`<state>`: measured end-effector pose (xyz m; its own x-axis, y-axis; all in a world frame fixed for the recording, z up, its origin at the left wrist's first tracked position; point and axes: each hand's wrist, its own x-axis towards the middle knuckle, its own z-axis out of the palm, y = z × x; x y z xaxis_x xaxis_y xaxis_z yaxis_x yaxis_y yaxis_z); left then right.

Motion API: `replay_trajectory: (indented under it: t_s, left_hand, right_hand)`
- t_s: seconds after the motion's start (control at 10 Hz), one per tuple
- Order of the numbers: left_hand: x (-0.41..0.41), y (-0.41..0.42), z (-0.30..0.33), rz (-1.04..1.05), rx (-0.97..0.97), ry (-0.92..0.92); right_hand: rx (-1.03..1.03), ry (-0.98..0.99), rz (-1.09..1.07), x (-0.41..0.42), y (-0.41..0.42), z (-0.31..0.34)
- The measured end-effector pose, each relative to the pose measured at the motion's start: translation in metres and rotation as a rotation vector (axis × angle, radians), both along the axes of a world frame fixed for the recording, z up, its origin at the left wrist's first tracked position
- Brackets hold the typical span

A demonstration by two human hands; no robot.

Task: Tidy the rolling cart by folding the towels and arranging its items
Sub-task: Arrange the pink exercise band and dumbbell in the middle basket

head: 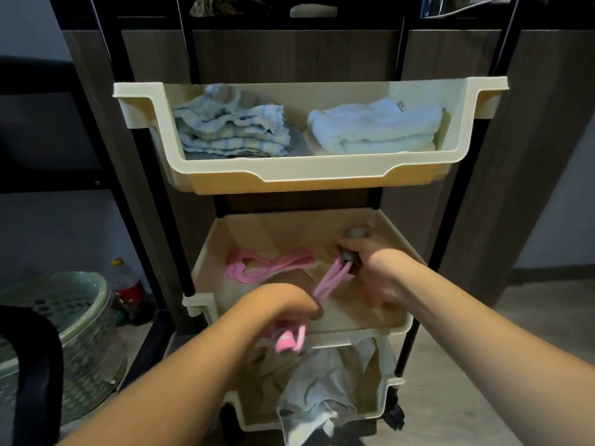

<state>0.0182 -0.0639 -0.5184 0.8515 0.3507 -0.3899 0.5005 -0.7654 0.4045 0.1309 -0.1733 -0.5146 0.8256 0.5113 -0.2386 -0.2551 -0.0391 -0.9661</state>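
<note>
A cream three-tier rolling cart [322, 180] is seen from above, standing against a dark wood-grain cabinet [289, 53].

Top tray: a folded stack of blue-striped towels [231, 130] is placed at the left; a folded pale blue towel [373, 127] is placed at the right, just beside the stack but apart from it.

Middle tray [396, 239]: a pink cord [270, 262] is coiled loosely on the tray floor at the left. From a grey handle [349, 256] the cord is drawn taut, down and to the left. The grey handle is gripped by the right hand [370, 262], fingers curled round it, over the right part of the middle tray. A second grey piece [356, 233] is seen just behind that hand.

The left hand [283, 307] is held at the front edge of the middle tray, fingers clenched on the pink cord; loops of cord hang below the fist. The image here is motion-blurred.

Bottom tray [383, 410]: a crumpled grey-white cloth [318, 391] is spilled over the front rim.

On the floor to the left, a green perforated basket [64, 333] and a bottle [127, 284] are noted.
</note>
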Motion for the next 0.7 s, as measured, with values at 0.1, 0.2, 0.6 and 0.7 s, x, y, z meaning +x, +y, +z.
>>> replay_trajectory:
  t_s: [0.1, 0.2, 0.6, 0.7]
  left_hand:
    - [0.021, 0.042, 0.008, -0.102, 0.469, -0.203]
    - [0.041, 0.084, 0.0, -0.196, 0.787, -0.311]
    - [0.112, 0.157, -0.08, -0.03, 0.851, -0.141]
    - [0.103, 0.141, -0.062, -0.215, 0.704, -0.14]
  right_hand:
    - [-0.043, -0.233, 0.067, 0.016, 0.005, -0.009]
    - [-0.175, -0.473, 0.09, 0.027, 0.024, -0.022]
    - [-0.518, -0.762, 0.159, 0.092, 0.132, -0.097]
    - [-0.763, -1.034, -0.005, 0.093, 0.149, -0.102]
